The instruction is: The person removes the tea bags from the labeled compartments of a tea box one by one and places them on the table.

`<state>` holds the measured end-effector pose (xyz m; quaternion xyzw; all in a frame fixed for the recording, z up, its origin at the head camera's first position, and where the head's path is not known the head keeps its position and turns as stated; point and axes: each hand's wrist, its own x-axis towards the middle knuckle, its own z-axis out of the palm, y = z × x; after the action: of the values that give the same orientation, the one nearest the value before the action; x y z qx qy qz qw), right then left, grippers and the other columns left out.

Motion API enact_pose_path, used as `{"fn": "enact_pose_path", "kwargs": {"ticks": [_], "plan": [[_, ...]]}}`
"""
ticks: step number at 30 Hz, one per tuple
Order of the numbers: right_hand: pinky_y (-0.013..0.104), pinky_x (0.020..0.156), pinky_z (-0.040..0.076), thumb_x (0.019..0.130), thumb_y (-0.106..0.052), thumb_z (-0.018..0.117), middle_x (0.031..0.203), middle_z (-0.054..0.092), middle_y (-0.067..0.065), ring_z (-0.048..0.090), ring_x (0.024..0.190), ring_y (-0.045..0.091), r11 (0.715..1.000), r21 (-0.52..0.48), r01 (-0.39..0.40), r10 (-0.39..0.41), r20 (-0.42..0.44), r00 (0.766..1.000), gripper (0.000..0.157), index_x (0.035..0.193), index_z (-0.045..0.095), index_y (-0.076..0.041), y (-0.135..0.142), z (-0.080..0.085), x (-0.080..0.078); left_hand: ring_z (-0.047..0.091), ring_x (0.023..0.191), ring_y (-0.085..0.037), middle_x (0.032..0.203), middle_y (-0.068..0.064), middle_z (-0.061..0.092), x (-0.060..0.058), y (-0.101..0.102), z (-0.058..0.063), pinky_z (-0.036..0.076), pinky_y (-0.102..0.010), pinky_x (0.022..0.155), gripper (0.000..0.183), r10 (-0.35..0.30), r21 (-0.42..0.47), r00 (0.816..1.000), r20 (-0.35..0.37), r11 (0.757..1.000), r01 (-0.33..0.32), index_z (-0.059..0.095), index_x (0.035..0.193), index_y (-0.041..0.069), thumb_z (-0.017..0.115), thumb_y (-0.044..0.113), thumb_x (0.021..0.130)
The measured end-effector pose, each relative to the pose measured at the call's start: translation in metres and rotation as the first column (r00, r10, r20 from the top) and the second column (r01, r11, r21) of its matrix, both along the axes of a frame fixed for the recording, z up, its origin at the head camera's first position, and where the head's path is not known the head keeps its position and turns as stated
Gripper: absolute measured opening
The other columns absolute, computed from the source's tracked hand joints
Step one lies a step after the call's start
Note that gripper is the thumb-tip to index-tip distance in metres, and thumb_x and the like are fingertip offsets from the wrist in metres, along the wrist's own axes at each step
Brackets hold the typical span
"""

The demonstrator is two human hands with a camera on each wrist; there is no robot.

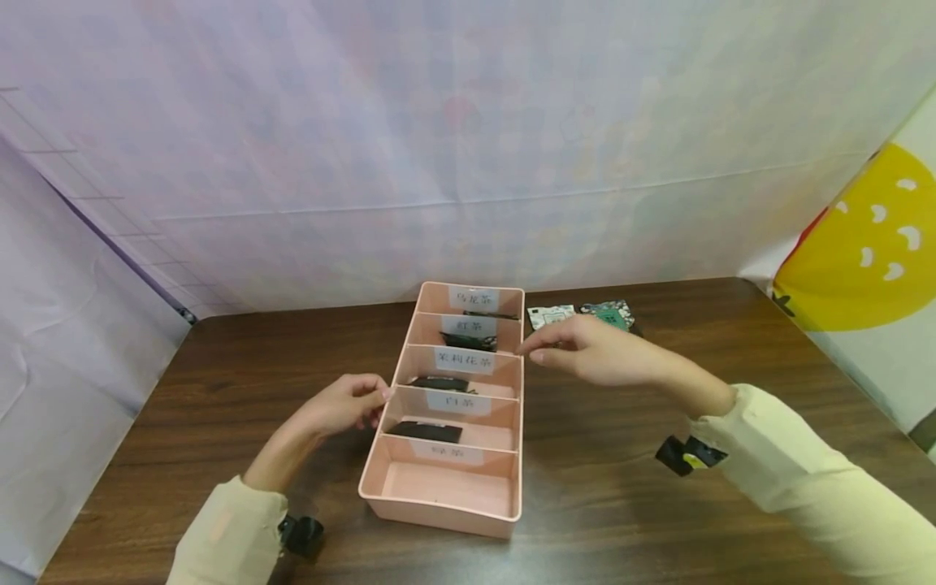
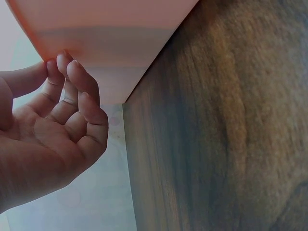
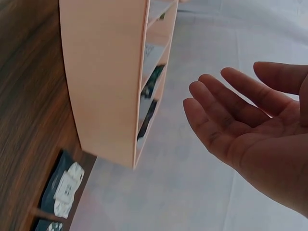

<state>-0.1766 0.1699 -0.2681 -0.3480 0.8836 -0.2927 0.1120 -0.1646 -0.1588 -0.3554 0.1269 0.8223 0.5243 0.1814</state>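
Observation:
A pink divided box (image 1: 437, 513) stands on the table, its compartments in a row with Chinese tea labels. The back four each hold dark tea packets, such as the one (image 1: 426, 431) in the second compartment from the front; the front one shows none. My left hand (image 1: 349, 404) holds the box's left rim, with thumb and fingertips at the edge in the left wrist view. Beside the right rim, my right hand (image 1: 595, 351) hovers with loosely extended fingers and holds nothing; the right wrist view shows its palm (image 3: 269, 127) apart from the box.
Behind my right hand, a whitish tea packet (image 1: 550, 315) and a green patterned packet (image 1: 613, 314) lie on the brown wooden table (image 1: 600, 496). A pale cloth (image 1: 439, 146) hangs along the table's back edge. A yellow printed shape (image 1: 863, 260) is at the right.

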Motion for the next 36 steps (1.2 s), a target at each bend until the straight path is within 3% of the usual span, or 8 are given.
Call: {"fn": "enact_pose_path", "kwargs": {"ticks": [12, 19, 27, 36], "plan": [[0.034, 0.084, 0.046, 0.091, -0.009, 0.052, 0.11, 0.063, 0.007, 0.059, 0.1, 0.017, 0.982, -0.042, -0.184, 0.183, -0.027, 0.983, 0.021, 0.109, 0.064, -0.005, -0.024, -0.005, 0.018, 0.049, 0.06, -0.014, 0.065, -0.003, 0.05, 0.0, -0.001, -0.001, 0.037, -0.028, 0.054, 0.018, 0.0, -0.003, 1.0, -0.003, 1.0, 0.0, 0.052, 0.085, -0.008, 0.048, 0.008, 0.093], [0.032, 0.087, 0.044, 0.089, -0.004, 0.053, 0.113, 0.061, 0.01, 0.057, 0.104, 0.019, 0.969, -0.037, -0.243, 0.242, -0.028, 0.97, 0.023, 0.109, 0.063, -0.003, -0.036, -0.012, 0.025, 0.05, 0.06, -0.014, 0.065, -0.003, 0.05, -0.001, -0.001, -0.002, 0.037, -0.028, 0.053, 0.018, -0.005, -0.007, 1.0, -0.014, 1.0, 0.005, 0.052, 0.084, -0.007, 0.049, 0.008, 0.093], [0.026, 0.081, 0.047, 0.088, -0.003, 0.053, 0.111, 0.062, 0.007, 0.058, 0.097, 0.014, 0.943, -0.083, -0.322, 0.323, -0.001, 0.946, 0.024, 0.11, 0.063, -0.003, -0.046, -0.023, 0.032, 0.05, 0.059, -0.014, 0.064, -0.003, 0.05, -0.001, -0.001, -0.004, 0.037, -0.026, 0.053, 0.017, 0.005, -0.01, 1.0, -0.004, 1.0, -0.005, 0.052, 0.083, -0.007, 0.048, 0.007, 0.092], [0.028, 0.085, 0.045, 0.089, -0.005, 0.051, 0.122, 0.055, 0.014, 0.052, 0.111, 0.021, 0.934, -0.045, -0.354, 0.356, 0.061, 0.932, 0.025, 0.112, 0.061, -0.001, -0.058, -0.032, 0.041, 0.049, 0.059, -0.014, 0.063, -0.002, 0.05, 0.0, 0.0, -0.001, 0.037, -0.027, 0.053, 0.018, 0.005, -0.011, 1.0, -0.008, 1.0, -0.005, 0.052, 0.084, -0.008, 0.049, 0.007, 0.092]]}}
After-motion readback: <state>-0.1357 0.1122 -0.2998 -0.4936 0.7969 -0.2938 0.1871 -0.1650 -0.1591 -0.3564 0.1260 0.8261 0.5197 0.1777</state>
